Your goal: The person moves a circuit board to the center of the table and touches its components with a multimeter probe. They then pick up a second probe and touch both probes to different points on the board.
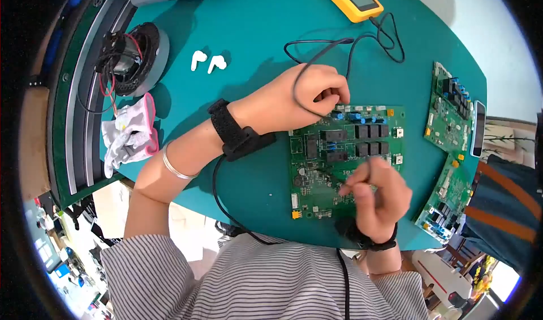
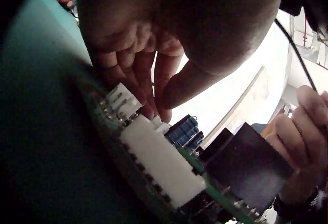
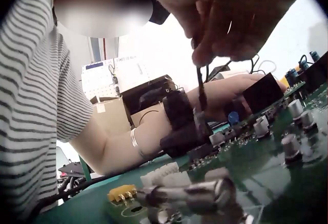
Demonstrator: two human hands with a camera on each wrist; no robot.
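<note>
A green circuit board [image 1: 317, 198] lies on the green table, with black relays [image 1: 371, 132] and blue capacitors [image 1: 356, 117] on it. At its far edge my left hand [image 1: 317, 88] curls, thumb and fingertips together at the white connectors [image 2: 124, 101]. A black cable loops over the back of this hand. Above the board's near right part, my right hand [image 1: 382, 198] pinches a dark slender tool [image 3: 201, 88] that slants down to the board's surface. Small components hide its tip in the right wrist view.
A yellow handheld meter [image 1: 353, 0] with a black cable [image 1: 390, 34] stands at the far side. Two more circuit boards [image 1: 449, 113] lie right, near a phone [image 1: 479, 129]. White earbuds [image 1: 216, 64], a motor wheel [image 1: 138, 60] and gloves [image 1: 133, 130] are on the left.
</note>
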